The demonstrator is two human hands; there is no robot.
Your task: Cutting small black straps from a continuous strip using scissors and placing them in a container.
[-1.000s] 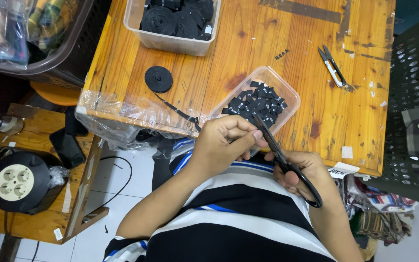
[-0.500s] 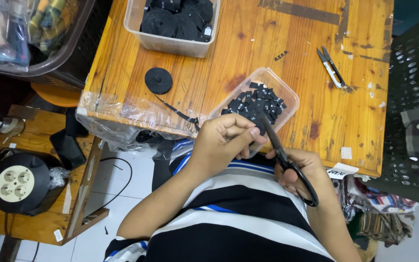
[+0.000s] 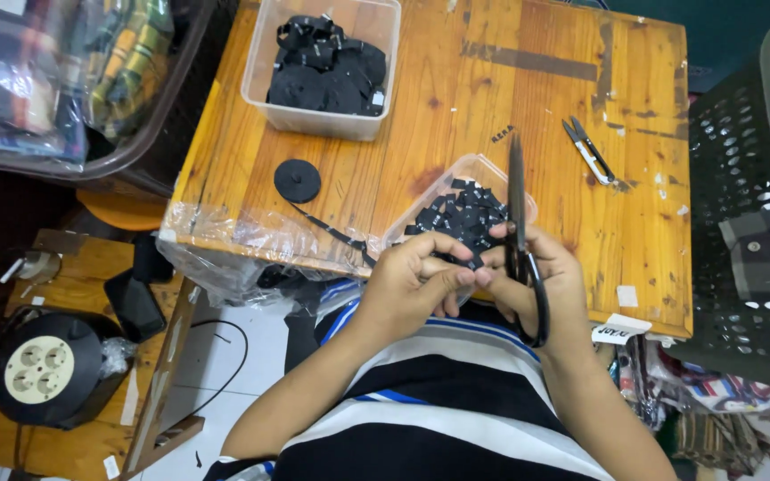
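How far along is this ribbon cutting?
Done: a pile of short black pieces fills the small clear tray. In hand: the right hand holds scissors while the left hand pinches the strip. Left: the ribbon roll on the table and more rolls in the clear tub.

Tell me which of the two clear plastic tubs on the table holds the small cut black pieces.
The smaller tub at the table's near edge, just beyond the hands. It holds many short black pieces, while the bigger tub at the far edge holds black rolls.
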